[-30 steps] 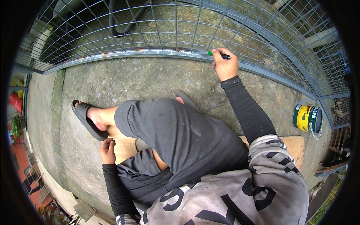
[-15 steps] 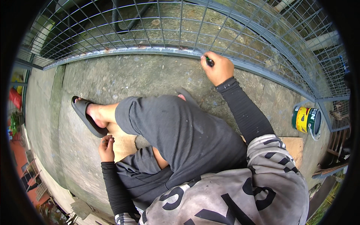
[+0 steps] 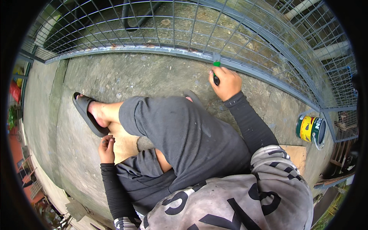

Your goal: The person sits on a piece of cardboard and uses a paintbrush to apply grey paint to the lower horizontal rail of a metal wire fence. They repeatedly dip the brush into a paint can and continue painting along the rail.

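Head view: a green-and-black-handled brush (image 3: 217, 64) is pinched between the thumb and bent fingers of the right hand (image 3: 227, 83), its grey end over a long blue-grey metal rail (image 3: 153, 49). By a dark rubber sandal (image 3: 85, 114), the left hand (image 3: 107, 151) is held with fingers curled; whether anything is pinched cannot be told. A green-and-yellow paint can (image 3: 306, 128) is seen on the grey concrete floor (image 3: 161, 76).
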Available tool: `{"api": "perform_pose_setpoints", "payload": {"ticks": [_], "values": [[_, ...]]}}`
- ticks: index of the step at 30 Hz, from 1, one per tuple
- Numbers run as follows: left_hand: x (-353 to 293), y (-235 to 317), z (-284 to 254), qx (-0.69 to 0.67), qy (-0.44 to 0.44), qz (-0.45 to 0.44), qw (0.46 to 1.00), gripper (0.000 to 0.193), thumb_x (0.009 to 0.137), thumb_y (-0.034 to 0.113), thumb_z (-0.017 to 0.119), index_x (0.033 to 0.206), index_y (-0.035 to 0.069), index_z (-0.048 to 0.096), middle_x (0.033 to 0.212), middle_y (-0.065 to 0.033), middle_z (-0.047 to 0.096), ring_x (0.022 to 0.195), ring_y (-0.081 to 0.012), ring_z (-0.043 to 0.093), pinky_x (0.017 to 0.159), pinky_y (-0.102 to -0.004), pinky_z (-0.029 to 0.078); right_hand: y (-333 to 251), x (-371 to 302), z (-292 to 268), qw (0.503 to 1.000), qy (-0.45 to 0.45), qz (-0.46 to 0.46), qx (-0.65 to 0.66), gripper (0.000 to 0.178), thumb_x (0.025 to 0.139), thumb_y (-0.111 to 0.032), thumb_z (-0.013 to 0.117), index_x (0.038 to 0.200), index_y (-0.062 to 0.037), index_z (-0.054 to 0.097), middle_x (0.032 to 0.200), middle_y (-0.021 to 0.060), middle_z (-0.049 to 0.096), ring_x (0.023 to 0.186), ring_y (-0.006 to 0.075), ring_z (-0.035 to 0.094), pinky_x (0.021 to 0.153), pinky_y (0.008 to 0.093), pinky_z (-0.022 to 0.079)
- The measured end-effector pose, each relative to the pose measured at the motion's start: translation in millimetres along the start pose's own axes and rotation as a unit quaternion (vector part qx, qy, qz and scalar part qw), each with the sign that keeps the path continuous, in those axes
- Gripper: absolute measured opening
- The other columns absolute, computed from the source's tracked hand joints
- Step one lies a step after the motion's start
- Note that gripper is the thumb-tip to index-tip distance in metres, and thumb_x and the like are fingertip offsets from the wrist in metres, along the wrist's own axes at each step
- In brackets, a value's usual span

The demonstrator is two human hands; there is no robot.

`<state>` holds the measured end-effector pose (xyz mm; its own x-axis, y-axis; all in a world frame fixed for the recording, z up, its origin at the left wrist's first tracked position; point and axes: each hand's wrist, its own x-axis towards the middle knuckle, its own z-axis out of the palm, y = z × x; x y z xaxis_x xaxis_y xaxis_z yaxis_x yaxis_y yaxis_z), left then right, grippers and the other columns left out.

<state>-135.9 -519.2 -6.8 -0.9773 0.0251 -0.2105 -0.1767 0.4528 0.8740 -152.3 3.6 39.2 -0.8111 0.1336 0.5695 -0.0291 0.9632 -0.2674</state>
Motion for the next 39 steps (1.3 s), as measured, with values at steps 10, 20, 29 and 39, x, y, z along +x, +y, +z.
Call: {"api": "perform_pose_setpoints", "payload": {"ticks": [10,20,29,39], "values": [[8,0,5,0.009,-0.010,0.014,1.000,0.016,0.095,0.008,0.056,0.106,-0.002,0.060,0.092,-0.0043,0.064,0.083,-0.0112,0.059,0.075,-0.0242,0.046,-3,18,42,0.997,-0.071,0.027,0.024,0.015,0.085,-0.025,0.066,0.088,-0.0099,0.066,0.074,0.0087,0.063,0.067,0.0292,0.064,0.059,0.0370,0.052],[2,9,4,0.026,-0.013,-0.014,0.999,0.012,0.094,0.004,0.056,0.103,-0.003,0.060,0.091,-0.0047,0.063,0.085,-0.0121,0.059,0.080,-0.0253,0.048,-3,2,14,0.999,-0.036,0.015,0.011,0.011,0.082,-0.024,0.066,0.082,-0.0139,0.064,0.069,0.0062,0.059,0.063,0.0279,0.063,0.056,0.0400,0.051],[3,2,3,0.004,-0.004,0.000,1.000,0.013,0.094,0.006,0.056,0.104,-0.002,0.060,0.091,-0.0048,0.063,0.083,-0.0118,0.059,0.077,-0.0252,0.047,3,0,13,0.968,-0.017,0.080,0.237,0.015,0.085,-0.020,0.068,0.093,-0.0066,0.068,0.081,0.0107,0.065,0.072,0.0299,0.064,0.062,0.0374,0.051],[3,9,8,0.026,-0.001,-0.015,1.000,0.012,0.092,0.003,0.058,0.102,-0.003,0.062,0.089,-0.0037,0.063,0.081,-0.0105,0.058,0.076,-0.0247,0.048,10,-4,15,0.974,0.011,0.120,0.191,0.015,0.086,-0.019,0.067,0.093,-0.0062,0.068,0.083,0.0128,0.067,0.071,0.0300,0.067,0.062,0.0330,0.052]]}}
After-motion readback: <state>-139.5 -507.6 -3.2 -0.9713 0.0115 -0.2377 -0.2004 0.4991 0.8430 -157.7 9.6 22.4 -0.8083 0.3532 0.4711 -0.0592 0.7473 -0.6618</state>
